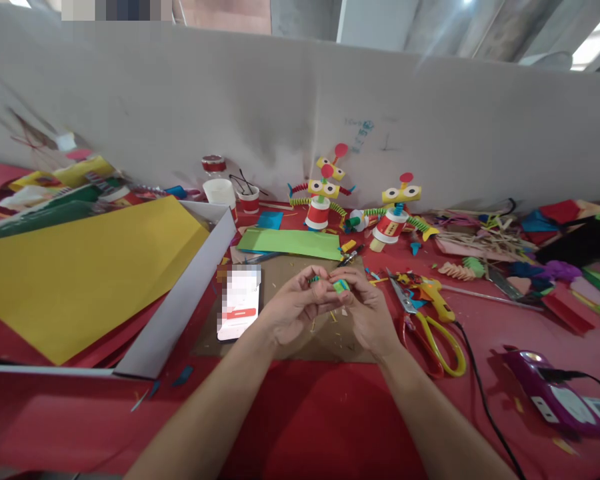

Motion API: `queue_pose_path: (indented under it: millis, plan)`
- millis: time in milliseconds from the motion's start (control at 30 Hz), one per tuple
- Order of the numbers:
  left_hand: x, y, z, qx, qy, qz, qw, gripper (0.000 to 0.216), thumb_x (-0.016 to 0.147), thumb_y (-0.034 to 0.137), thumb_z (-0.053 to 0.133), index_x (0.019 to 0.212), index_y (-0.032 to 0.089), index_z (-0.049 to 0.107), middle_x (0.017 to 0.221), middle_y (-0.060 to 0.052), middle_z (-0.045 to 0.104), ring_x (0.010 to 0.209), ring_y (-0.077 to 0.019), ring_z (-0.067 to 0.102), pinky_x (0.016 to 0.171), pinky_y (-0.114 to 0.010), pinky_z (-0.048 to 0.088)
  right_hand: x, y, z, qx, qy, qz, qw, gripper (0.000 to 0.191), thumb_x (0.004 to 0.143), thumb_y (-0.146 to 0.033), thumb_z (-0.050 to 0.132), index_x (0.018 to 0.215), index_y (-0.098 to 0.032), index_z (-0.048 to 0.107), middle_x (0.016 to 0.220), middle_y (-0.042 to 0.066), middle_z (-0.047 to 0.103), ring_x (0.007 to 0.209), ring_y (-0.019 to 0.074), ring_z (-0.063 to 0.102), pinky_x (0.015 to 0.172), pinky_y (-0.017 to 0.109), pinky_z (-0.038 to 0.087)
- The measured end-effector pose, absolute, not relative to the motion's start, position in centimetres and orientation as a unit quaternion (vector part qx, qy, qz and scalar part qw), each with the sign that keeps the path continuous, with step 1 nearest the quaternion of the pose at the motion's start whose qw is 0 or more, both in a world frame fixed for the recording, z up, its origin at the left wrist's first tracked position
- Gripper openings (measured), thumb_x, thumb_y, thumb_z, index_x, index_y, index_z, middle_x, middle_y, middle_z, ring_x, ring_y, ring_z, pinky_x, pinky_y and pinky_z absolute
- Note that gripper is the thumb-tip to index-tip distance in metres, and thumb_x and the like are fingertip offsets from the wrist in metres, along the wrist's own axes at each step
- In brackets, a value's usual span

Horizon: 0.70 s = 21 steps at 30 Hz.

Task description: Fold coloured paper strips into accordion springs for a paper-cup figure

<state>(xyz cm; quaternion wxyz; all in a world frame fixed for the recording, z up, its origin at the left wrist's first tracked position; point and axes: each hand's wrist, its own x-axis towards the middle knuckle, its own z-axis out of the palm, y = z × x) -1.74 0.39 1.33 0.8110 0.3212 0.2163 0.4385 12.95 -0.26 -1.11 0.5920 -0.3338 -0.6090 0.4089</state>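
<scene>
Fingers of left hand (293, 310) and right hand (366, 308) clamp a small green paper strip (341, 286) at their twelve o'clock, apparently mid-fold. Creasing further calls for a steady pinch.

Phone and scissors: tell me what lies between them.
Head view: the left hand and right hand, together pinching a small green piece, above a brown cardboard sheet.

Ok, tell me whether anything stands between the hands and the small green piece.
Nothing visible does. The left hand and the right hand both pinch the green piece at their fingertips, above the brown cardboard. The scissors lie to the right, the phone to the left, apart from them.
</scene>
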Motion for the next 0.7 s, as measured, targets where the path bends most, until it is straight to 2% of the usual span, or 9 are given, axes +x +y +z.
queue_pose_path:
  millis: [100, 233, 500, 700]
  plan:
    - [-1.8, 0.4, 1.5, 0.329, 0.229, 0.44, 0.804, 0.024, 0.071, 0.015, 0.07, 0.086, 0.018, 0.051, 0.083, -0.001, 0.064, 0.081, -0.0146, 0.065, 0.085, -0.034, 0.047, 13.0, 0.1, -1.7, -0.32, -0.585, 0.45, 0.593, 0.016, 0.08, -0.034, 0.062, 0.094, -0.029, 0.067, 0.11, 0.004, 0.056, 0.105, 0.0187, 0.054, 0.091, 0.037, 0.044]
    - [-1.7, 0.5, 1.4, 0.329, 0.258, 0.447, 0.791, 0.021, 0.071, 0.013, 0.07, 0.081, 0.017, 0.052, 0.075, 0.001, 0.062, 0.073, -0.0117, 0.063, 0.082, -0.032, 0.049, 13.1, 0.3, -1.7, -0.336, -0.616, 0.444, 0.557, 0.019, 0.079, -0.031, 0.063, 0.098, -0.029, 0.067, 0.114, 0.004, 0.056, 0.109, 0.0191, 0.053, 0.092, 0.036, 0.043]
    - [-2.1, 0.9, 1.5, 0.327, 0.307, 0.446, 0.774, 0.018, 0.07, 0.018, 0.071, 0.078, 0.015, 0.055, 0.071, 0.003, 0.057, 0.066, -0.0095, 0.061, 0.072, -0.026, 0.05, 14.4, 0.3, -0.9, -0.391, -0.667, 0.323, 0.546, 0.022, 0.074, -0.024, 0.07, 0.095, -0.028, 0.068, 0.096, 0.003, 0.064, 0.094, 0.0183, 0.057, 0.084, 0.035, 0.044]
    - [-1.9, 0.9, 1.0, 0.279, 0.272, 0.436, 0.811, 0.015, 0.075, 0.019, 0.068, 0.087, 0.014, 0.06, 0.081, -0.003, 0.064, 0.077, -0.0152, 0.066, 0.084, -0.034, 0.05, 13.8, 0.2, -1.0, -0.382, -0.634, 0.366, 0.564, 0.017, 0.077, -0.026, 0.065, 0.094, -0.028, 0.068, 0.103, 0.004, 0.06, 0.096, 0.0181, 0.057, 0.082, 0.034, 0.047]
